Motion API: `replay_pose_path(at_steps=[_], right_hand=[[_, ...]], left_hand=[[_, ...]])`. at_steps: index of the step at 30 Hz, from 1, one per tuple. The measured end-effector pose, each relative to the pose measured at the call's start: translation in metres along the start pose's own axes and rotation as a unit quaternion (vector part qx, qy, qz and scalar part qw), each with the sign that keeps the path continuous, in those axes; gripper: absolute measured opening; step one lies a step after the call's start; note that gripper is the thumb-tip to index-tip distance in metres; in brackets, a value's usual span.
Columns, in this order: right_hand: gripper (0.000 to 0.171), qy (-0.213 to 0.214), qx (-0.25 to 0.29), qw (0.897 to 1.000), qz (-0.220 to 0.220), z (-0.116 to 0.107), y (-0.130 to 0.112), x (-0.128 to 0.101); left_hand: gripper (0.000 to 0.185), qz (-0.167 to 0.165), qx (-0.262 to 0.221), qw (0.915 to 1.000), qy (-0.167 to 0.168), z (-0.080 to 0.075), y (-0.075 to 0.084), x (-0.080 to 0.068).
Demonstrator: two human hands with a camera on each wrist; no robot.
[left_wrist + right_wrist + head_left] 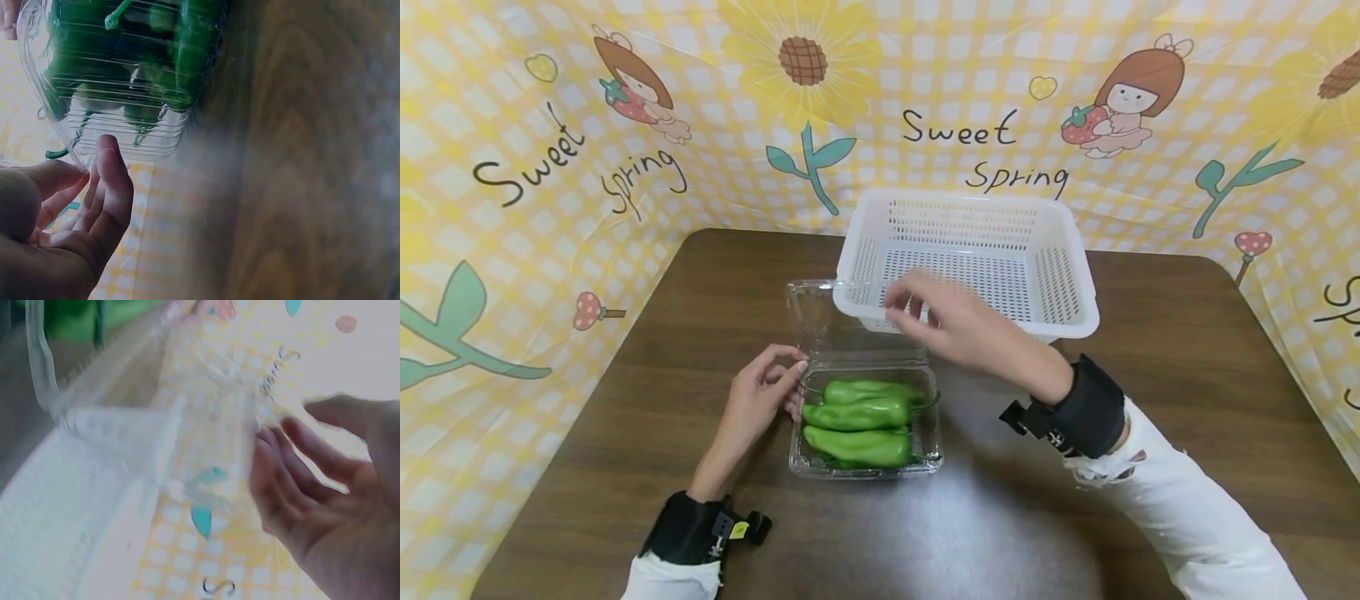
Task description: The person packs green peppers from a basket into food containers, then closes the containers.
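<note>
Several long green peppers [857,447] lie side by side in a clear plastic clamshell box [866,474]. Its hinged lid [814,321] stands raised at the far side, overlapping the front of a white basket. My left hand [762,390] pinches the box's rim near the left hinge corner; in the left wrist view, thumb and fingertips meet at that edge. Over the lid's right part hovers my right hand [951,323], fingers loosely bent with nothing between them. The right wrist view is blurred, with the lid's edge close to the fingertips.
The white perforated basket [1078,283] stands behind the box at the back of the brown wooden table [700,317]. A yellow checked cloth [880,92] with printed flowers hangs round the table's back and sides.
</note>
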State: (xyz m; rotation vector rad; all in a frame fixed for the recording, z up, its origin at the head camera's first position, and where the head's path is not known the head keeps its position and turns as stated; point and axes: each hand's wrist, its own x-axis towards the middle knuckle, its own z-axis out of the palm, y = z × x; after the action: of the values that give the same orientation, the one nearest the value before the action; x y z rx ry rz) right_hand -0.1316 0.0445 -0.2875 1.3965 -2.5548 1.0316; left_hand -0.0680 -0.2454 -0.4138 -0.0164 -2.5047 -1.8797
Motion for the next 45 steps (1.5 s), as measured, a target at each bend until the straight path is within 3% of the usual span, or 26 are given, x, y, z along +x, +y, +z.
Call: replay_pose_path(at_steps=[4, 8, 14, 19, 33, 41, 45], right_hand=[[0.019, 0.101, -0.008, 0.995, 0.003, -0.016, 0.004, -0.001], [0.028, 0.132, -0.036, 0.99, 0.026, -0.021, 0.009, -0.002], [0.034, 0.103, -0.061, 0.99, 0.074, -0.019, 0.021, -0.005], [0.028, 0.07, -0.054, 0.991, 0.099, -0.014, 0.028, -0.007], [0.016, 0.096, -0.05, 0.993, 0.037, -0.011, 0.031, -0.016], [0.009, 0.1, -0.014, 0.995, 0.021, -0.01, 0.025, -0.028], [0.006, 0.093, 0.003, 0.996, 0.003, -0.009, 0.022, -0.034]], left_hand=[[0.023, 0.003, -0.002, 1.0, -0.002, 0.0, 0.0, 0.001], [0.023, 0.006, -0.001, 1.0, -0.003, -0.001, 0.0, 0.001], [0.021, 0.007, 0.003, 1.0, -0.001, -0.001, 0.001, 0.0], [0.021, 0.007, 0.004, 1.0, 0.001, -0.001, 0.001, -0.001], [0.023, 0.001, 0.006, 0.9998, -0.017, -0.003, 0.002, 0.0], [0.026, -0.001, -0.001, 0.9992, -0.039, -0.011, 0.005, -0.005], [0.032, -0.014, 0.006, 0.9995, -0.028, -0.015, 0.011, -0.01]])
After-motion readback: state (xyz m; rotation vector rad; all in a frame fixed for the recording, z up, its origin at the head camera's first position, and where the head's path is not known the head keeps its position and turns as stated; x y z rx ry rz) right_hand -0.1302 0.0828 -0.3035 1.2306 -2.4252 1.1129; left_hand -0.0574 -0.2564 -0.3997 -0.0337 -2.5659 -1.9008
